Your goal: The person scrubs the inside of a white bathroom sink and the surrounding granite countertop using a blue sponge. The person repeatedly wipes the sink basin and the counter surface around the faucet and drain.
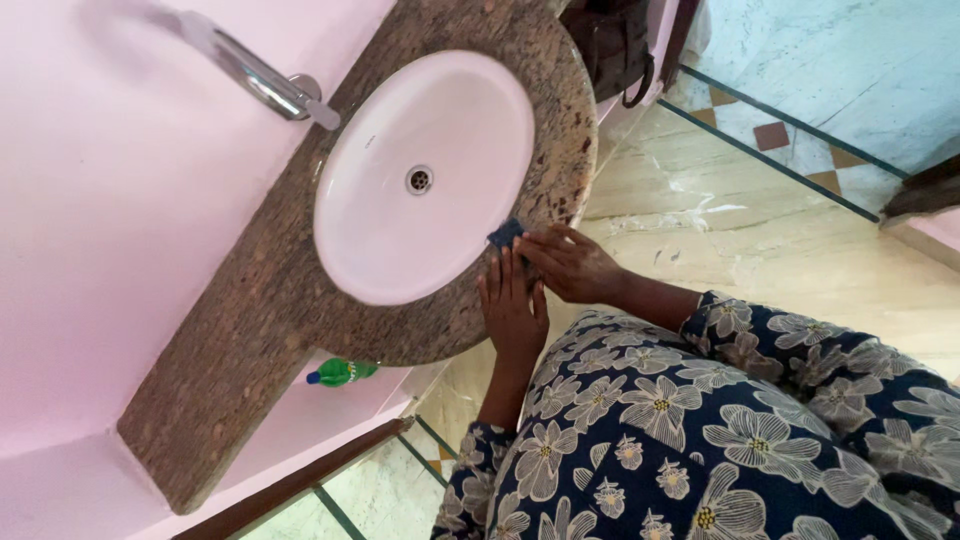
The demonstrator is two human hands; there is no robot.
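At nine o'clock of the basin, a chrome tap (262, 78) juts from the pink wall (90, 220). Below, at seven o'clock, a green bottle with a blue cap (340, 372) lies on a pink ledge; we cannot make out a label. The white oval basin (425, 175) sits in the speckled granite table (250, 310). At its four o'clock rim, our left hand (513, 308) rests flat on the stone, grip wide, holding nothing. Our right hand (570, 265) presses a small dark blue pad (505, 233) against the rim, fingers closed over it. At one o'clock hangs a dark bag (612, 45).
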